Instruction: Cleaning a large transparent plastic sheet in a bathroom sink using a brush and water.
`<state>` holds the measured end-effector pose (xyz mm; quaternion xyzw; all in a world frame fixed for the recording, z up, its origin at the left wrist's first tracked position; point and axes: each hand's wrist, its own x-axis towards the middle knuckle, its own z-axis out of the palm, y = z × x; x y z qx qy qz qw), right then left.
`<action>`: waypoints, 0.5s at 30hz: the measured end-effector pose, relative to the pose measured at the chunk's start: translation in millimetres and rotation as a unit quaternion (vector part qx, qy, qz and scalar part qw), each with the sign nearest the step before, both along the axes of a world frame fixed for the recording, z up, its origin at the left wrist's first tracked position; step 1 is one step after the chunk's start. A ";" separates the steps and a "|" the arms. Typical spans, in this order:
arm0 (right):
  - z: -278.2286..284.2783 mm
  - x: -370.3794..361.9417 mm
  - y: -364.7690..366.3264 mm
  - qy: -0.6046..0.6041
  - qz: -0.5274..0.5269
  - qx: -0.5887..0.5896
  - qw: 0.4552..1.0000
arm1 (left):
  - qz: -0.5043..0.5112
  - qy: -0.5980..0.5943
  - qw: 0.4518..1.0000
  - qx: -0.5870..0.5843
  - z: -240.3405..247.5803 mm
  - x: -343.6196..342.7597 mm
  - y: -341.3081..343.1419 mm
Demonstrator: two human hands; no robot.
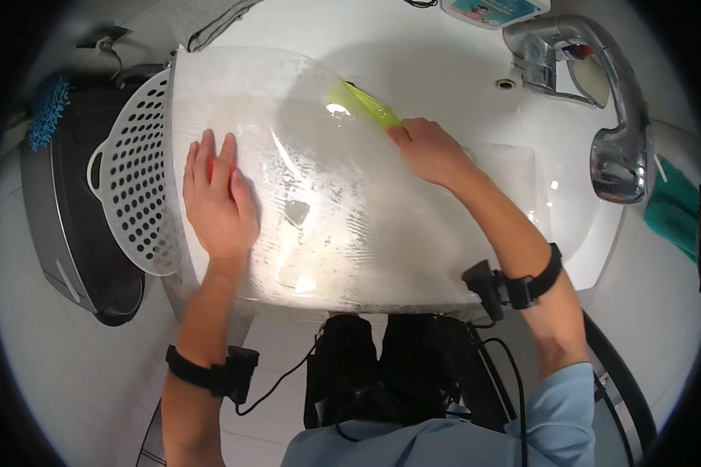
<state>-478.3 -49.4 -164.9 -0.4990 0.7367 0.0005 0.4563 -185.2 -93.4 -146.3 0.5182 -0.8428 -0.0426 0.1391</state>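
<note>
While the right hand (427,149) is closed around the near end of a yellow-green brush (370,105), its fingers curled tight on the handle, the brush's far end lies against the far side of a large clear plastic sheet (350,226) and shows partly through it. The left hand (216,194) lies flat on the left part of that sheet, palm down, fingers straight and close together, gripping nothing. A bit of red shows under its fingers, too hidden to tell what it is.

The sheet is wet and streaked with a whitish film, and it spans a white washbasin (475,78), covering most of its left and middle. Its left edge rests over a white perforated laundry basket (136,187) that stands just left of the basin. Left of the basket is a dark grey bin (62,226), and a blue fluffy duster head (48,109) sits at its far left corner.

On the right of the basin a chrome tap (600,101) curves toward the near side, well apart from the right hand. A teal cloth (674,210) lies at the right rim. A grey towel (210,19) lies at the far edge. Both wrists carry black bands with small devices and cables.
</note>
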 end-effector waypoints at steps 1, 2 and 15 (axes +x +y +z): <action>2.6 2.3 -5.3 -0.010 -0.003 0.002 1.000 | 0.000 0.007 1.000 -0.003 -0.8 0.0 -2.5; 9.0 7.5 -4.0 -0.023 0.000 0.005 1.000 | 0.005 0.004 1.000 0.000 3.5 7.6 1.7; 16.0 48.1 -20.7 -0.017 -0.002 -0.169 0.986 | 0.025 0.052 0.998 0.010 3.2 10.2 0.7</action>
